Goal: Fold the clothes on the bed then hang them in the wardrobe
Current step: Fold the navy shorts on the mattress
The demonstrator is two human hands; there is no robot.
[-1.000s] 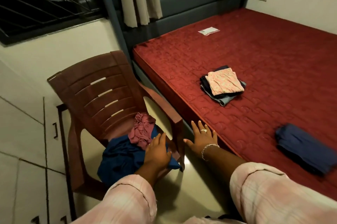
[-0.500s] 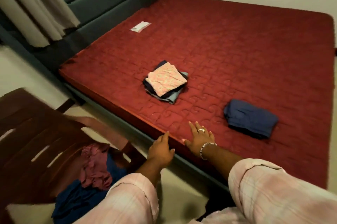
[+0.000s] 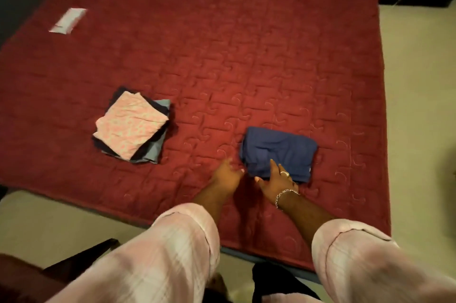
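Resting flat-fingered on the folded navy garment's [image 3: 278, 150] near edge, right hand [image 3: 276, 180] holds nothing; left hand [image 3: 228, 174] hovers relaxed beside it; garment's long axis runs left-right.

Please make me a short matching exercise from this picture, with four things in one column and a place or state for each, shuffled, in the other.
Things:
1. pink cloth
2. blue cloth
3. white packet
4. right hand

Places or states:
A. lying alone near the far left of the red bed
B. on top of a stack of folded clothes
C. resting on the near edge of the blue cloth, with a ring and a bracelet
D. folded, lying by itself to the right of the stack

Pairs: 1-B, 2-D, 3-A, 4-C
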